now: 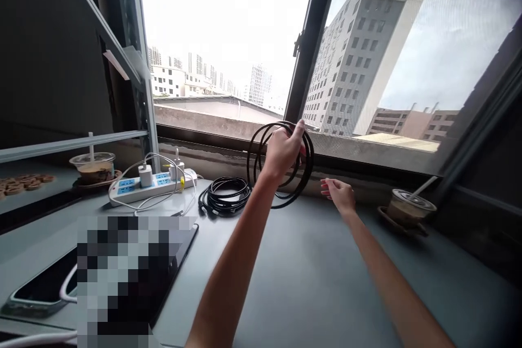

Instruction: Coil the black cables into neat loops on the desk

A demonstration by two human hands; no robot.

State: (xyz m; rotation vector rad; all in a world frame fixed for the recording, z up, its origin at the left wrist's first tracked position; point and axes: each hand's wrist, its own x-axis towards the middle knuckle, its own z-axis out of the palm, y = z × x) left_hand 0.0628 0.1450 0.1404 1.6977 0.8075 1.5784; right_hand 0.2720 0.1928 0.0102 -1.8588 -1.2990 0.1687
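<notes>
Raised in front of the window ledge, my left hand (284, 148) is closed round a loosely coiled black cable (309, 171). Its loops hang on both sides of the fist, above the table. A second coil of black cable (225, 196) lies on the table, left of my left forearm. To the right of the held loops, my right hand (341, 196) hovers with thumb and fingers drawn together. Whatever may be between those fingertips is too small to make out.
A white power strip (153, 187) with plugged-in chargers and white cords lies at the back left. Lidded cups with straws stand at the left (93, 166) and right (410, 207). A tablet-like device (179, 255), partly pixelated, and a phone (47, 283) lie front left.
</notes>
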